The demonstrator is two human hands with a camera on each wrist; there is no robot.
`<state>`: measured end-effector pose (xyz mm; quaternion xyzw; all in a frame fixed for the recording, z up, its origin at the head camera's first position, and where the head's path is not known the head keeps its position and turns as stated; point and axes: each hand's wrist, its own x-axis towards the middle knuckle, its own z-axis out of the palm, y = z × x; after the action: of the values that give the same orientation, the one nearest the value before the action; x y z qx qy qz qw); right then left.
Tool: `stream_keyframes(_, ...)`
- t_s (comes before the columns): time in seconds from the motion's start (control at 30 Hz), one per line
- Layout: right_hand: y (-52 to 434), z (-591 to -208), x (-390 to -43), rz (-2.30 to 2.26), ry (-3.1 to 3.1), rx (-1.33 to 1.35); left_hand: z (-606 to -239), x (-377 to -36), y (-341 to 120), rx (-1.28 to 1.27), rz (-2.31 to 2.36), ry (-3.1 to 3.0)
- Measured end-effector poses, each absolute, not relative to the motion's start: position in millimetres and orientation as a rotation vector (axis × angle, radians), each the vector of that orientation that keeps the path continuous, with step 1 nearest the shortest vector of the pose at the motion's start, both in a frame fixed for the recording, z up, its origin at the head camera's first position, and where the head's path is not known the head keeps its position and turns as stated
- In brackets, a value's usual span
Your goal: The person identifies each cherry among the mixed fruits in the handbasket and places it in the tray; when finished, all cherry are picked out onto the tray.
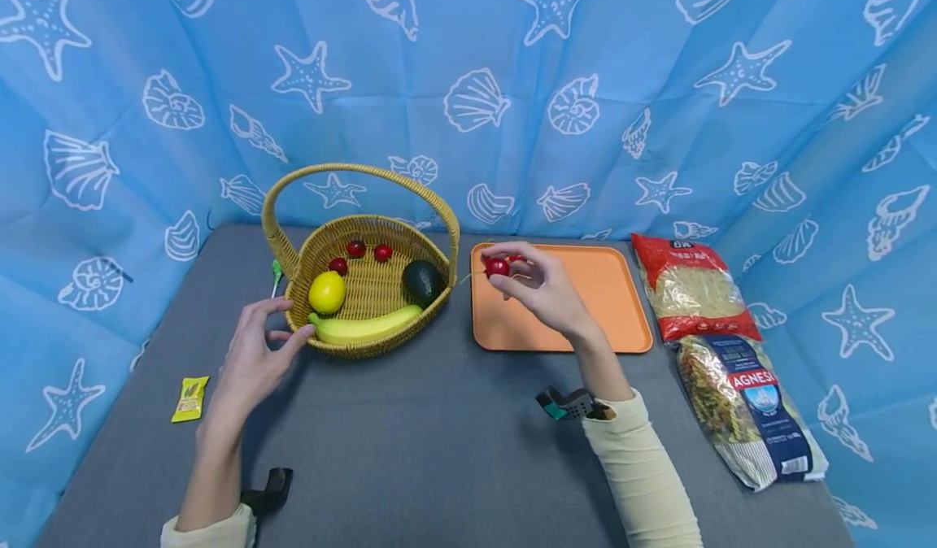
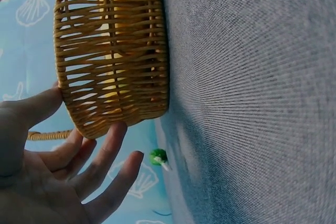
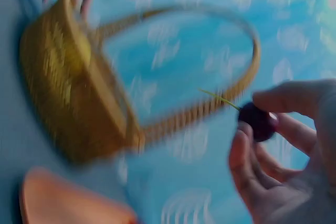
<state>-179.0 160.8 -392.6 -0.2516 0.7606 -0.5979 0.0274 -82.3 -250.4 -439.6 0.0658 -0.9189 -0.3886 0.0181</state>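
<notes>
My right hand pinches a dark red cherry between thumb and fingers, over the left part of the orange tray. The cherry's thin green stem points toward the basket in the right wrist view. At the wicker basket, my left hand grips the left rim, thumb on the front side and fingers round the end. Inside the basket lie a banana, a lemon, an avocado and three cherries. More red shows on the tray, partly hidden behind my right fingers.
Right of the tray lie a red noodle bag and a blue pasta bag. A small yellow packet is at the left, and a green-headed stick lies behind my left hand. A blue curtain closes off the back.
</notes>
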Motion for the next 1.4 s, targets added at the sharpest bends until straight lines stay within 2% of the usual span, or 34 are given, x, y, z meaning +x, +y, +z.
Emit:
stream_keyframes(0.27,216,-447,-230,-1.937,2.613,-0.215,-441,-84,-250,0.208,-1.225,-2.840)
stream_keyframes(0.5,225,-485,-256,-1.744,2.712,0.081,-441,-83,-250,0.226,-1.237,-2.837)
stream_keyframes(0.9,220,-500,-266,-1.527,2.911,0.088,-440,-82,-247,0.212,-1.200,-2.821)
stream_keyframes(1.4,227,-486,-253,-1.626,2.798,0.042,-441,-82,-248,0.205,-1.201,-2.813)
